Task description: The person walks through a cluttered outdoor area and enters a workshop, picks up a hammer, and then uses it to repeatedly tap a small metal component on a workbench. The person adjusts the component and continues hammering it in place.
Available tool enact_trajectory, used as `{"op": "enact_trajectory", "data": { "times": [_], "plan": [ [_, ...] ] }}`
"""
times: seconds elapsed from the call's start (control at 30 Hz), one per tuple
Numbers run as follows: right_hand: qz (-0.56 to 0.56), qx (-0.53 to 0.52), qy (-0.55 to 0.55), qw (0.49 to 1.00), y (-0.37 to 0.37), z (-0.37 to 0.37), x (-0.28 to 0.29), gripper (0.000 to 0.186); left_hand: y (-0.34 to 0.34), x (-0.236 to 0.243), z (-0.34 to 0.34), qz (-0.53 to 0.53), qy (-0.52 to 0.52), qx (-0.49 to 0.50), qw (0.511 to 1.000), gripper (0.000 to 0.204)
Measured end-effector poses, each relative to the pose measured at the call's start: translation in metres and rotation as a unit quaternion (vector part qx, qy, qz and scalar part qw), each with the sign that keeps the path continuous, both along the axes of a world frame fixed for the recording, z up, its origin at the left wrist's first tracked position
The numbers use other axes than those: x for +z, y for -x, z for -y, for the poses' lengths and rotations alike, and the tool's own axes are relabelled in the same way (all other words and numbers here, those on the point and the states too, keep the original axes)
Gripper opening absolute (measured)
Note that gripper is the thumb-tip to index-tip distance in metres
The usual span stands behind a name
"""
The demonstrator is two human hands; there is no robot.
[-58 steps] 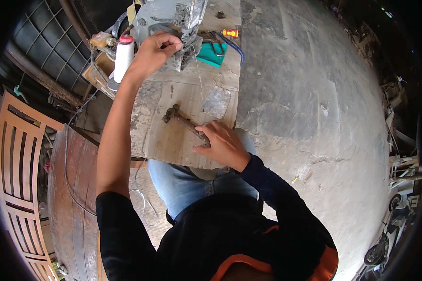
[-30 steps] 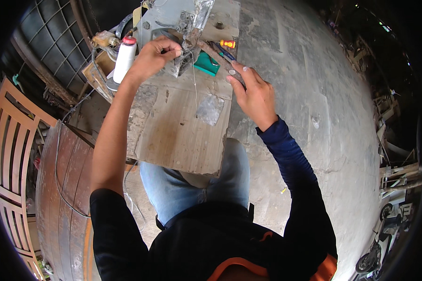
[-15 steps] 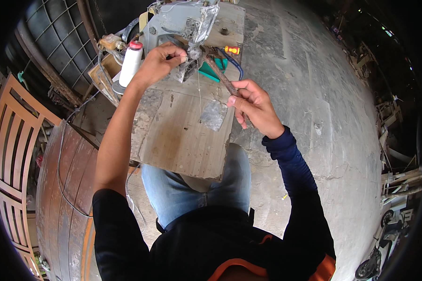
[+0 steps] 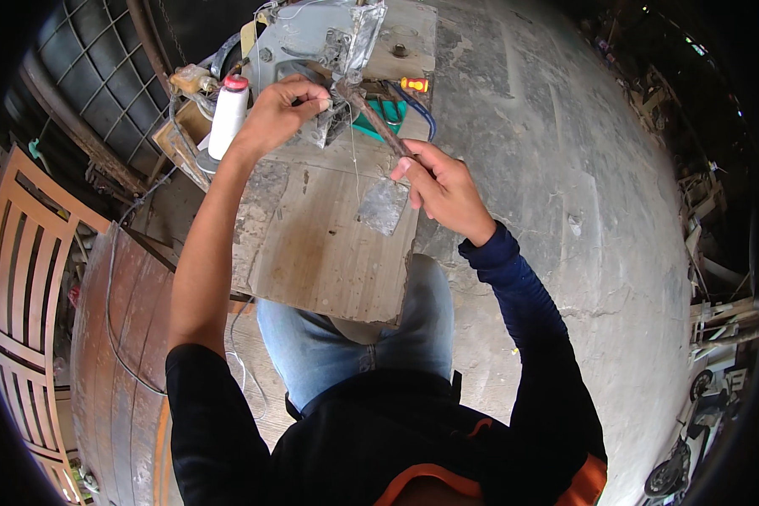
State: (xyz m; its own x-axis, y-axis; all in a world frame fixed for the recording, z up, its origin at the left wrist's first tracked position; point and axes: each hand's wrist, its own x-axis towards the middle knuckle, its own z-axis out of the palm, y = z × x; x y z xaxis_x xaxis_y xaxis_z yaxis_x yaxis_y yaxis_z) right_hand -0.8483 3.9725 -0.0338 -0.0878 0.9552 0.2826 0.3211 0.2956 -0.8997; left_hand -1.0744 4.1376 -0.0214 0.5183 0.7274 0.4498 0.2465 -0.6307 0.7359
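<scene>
Rust-brown hammer with a long, rod-like handle (image 4: 378,121), held aslant above the pale wooden board (image 4: 312,253), its head toward half past ten (twelve o'clock is the top of the view), at the lower parts of the grey metal machine (image 4: 305,40); contact there cannot be told. Expected handling: stiff, head-heavy, not fragile, the rough handle unlikely to slip; best gripped near the lower end, well apart from the head. The bare right hand (image 4: 444,187), at half past four, has its thumb and fingers clamped on that end. At nine o'clock, the bare left hand (image 4: 280,116) brings thumb and forefinger tips together; whether anything thin lies between is unclear. Farther toward nine: a white, red-topped thread cone (image 4: 228,118). At half past one: a short yellow-and-red tool handle (image 4: 415,84). At six: a flat grey plate (image 4: 382,209).
</scene>
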Motion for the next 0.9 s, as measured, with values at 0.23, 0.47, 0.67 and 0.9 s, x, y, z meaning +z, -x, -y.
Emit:
{"op": "enact_trajectory", "data": {
  "times": [0.23,0.47,0.67,0.9],
  "plan": [
    [0.082,-0.03,-0.033,0.996,0.001,-0.003,-0.001,0.031,0.0,-0.002,-0.001,0.001,-0.008,-0.002,1.0,0.011],
    [0.096,-0.034,-0.087,0.991,0.001,-0.007,-0.007,0.029,0.001,-0.001,-0.001,0.006,-0.007,-0.005,1.0,0.012],
    [0.144,-0.098,-0.151,0.973,0.002,0.002,-0.003,0.029,0.001,0.0,0.0,-0.01,0.015,-0.002,1.0,0.011],
    [0.227,-0.181,-0.264,0.92,-0.007,0.004,0.016,0.031,0.001,0.001,0.002,0.001,-0.008,-0.015,1.0,0.012]
  ]
}}
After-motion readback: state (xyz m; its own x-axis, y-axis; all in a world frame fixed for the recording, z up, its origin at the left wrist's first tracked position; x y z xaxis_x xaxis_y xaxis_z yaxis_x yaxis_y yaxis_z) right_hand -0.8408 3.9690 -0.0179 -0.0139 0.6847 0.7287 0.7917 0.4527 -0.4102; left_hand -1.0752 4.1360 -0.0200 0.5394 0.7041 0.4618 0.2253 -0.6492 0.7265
